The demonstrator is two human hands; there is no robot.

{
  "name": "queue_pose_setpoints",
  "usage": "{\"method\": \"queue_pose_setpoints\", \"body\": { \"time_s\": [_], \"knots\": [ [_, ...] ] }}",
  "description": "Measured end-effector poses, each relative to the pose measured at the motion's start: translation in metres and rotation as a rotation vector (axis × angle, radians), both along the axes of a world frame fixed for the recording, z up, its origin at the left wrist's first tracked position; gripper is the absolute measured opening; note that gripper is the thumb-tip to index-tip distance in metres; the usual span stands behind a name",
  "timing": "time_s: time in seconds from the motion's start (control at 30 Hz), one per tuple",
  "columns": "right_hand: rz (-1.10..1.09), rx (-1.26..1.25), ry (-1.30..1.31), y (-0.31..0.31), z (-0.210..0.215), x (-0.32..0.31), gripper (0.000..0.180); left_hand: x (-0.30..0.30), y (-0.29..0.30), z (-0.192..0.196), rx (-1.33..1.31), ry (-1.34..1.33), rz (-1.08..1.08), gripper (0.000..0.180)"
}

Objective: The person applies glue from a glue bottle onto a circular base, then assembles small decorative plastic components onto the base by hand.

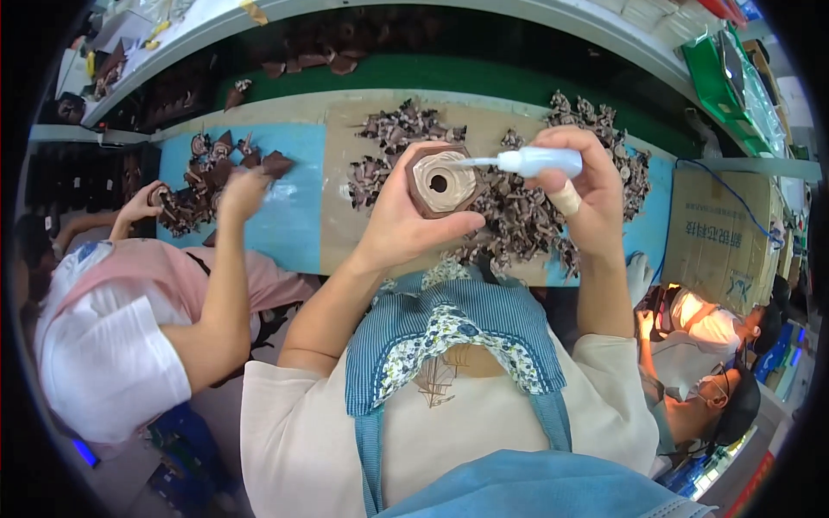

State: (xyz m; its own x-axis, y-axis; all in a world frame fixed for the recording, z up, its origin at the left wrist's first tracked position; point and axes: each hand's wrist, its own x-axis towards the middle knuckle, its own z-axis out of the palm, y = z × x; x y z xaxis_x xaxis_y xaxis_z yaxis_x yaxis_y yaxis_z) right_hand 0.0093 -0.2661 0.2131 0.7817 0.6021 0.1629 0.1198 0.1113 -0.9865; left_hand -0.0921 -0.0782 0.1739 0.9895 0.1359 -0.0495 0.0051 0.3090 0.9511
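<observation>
My left hand (397, 217) grips a hexagonal piece (455, 192); my right hand (598, 177) grips a bottle (537, 161), probably dispensing; next needs steady aim.

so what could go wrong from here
Two risks, as I judge it:
1. The bottle has its nozzle over the piece, near the central hole; if it holds liquid, too hard a squeeze by the right hand might send some into the hole.
2. The left hand grips the piece by its edges, so any overflow could reach the fingers.
</observation>
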Motion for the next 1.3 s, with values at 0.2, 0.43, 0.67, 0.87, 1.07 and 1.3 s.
{"method": "queue_pose_setpoints", "body": {
  "time_s": [0.2,0.43,0.67,0.87,1.07,1.3],
  "knots": [
    [0.019,-0.232,-0.495,-0.015,0.022,-0.017,0.027,-0.009,-0.009,0.004,-0.089,0.047,-0.050,0.070],
    [0.035,-0.272,-0.617,-0.008,0.034,-0.022,0.026,-0.010,-0.009,0.007,-0.069,0.036,-0.137,0.070],
    [0.048,-0.249,-0.673,-0.002,0.038,-0.017,0.034,-0.008,-0.006,0.010,-0.128,0.093,-0.154,0.071],
    [0.067,-0.266,-0.686,0.004,0.038,-0.010,0.034,-0.004,-0.002,0.009,-0.118,0.075,-0.161,0.070],
    [0.052,-0.276,-0.657,0.012,0.034,-0.007,0.033,0.000,0.004,0.008,-0.147,0.142,-0.158,0.070],
    [0.002,-0.322,-0.452,0.015,0.008,0.005,0.026,0.001,0.020,0.000,0.002,0.190,-0.106,0.067]
  ]
}}
